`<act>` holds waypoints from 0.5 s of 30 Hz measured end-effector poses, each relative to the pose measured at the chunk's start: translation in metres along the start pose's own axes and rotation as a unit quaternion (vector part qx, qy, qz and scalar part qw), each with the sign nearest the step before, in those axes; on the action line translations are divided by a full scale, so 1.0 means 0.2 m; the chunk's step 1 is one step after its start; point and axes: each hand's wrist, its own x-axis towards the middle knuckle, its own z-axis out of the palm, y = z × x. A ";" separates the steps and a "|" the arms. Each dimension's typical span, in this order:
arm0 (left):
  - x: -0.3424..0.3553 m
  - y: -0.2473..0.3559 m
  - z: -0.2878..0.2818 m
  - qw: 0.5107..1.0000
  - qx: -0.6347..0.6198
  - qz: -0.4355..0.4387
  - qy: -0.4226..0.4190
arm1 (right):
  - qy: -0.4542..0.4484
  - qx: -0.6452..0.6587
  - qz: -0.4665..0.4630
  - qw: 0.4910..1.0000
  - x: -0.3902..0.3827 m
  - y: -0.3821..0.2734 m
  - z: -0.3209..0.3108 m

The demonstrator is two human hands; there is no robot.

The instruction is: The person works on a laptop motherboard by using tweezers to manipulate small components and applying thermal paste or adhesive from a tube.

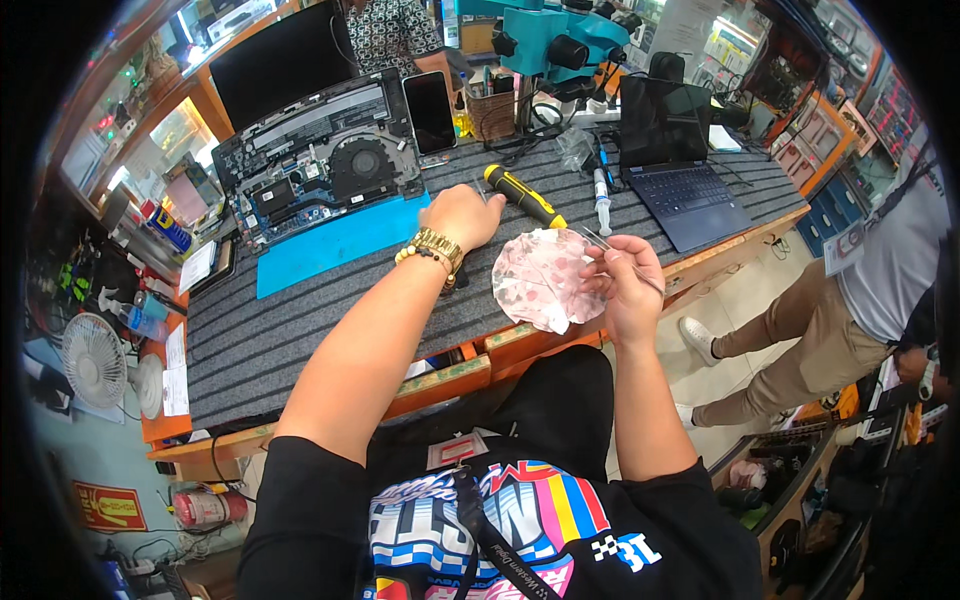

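Note:
My left hand (462,215), with a gold watch and beaded bracelet, is curled just left of a yellow-and-black screwdriver (522,195); what its fingers hold, if anything, is hidden. My right hand (630,270) grips thin metal tweezers (600,240) over a crumpled, pink-spotted sheet (535,280) on the striped grey mat (230,355). Beyond my left hand, an opened laptop base (310,160) with exposed fan and board rests at the back edge of a blue mat (310,262). A syringe (602,205) lies above my right hand.
A dark open laptop (680,200), a phone (429,115), a teal microscope (570,40) and a monitor (270,65) line the back. A fan (92,360) is left of the bench. One person (390,35) is across the bench, another (870,290) stands at the right.

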 end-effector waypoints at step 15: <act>-0.23 0.10 0.00 0.971 -0.099 0.139 -0.167 | -0.020 0.037 0.001 0.999 0.00 0.03 0.01</act>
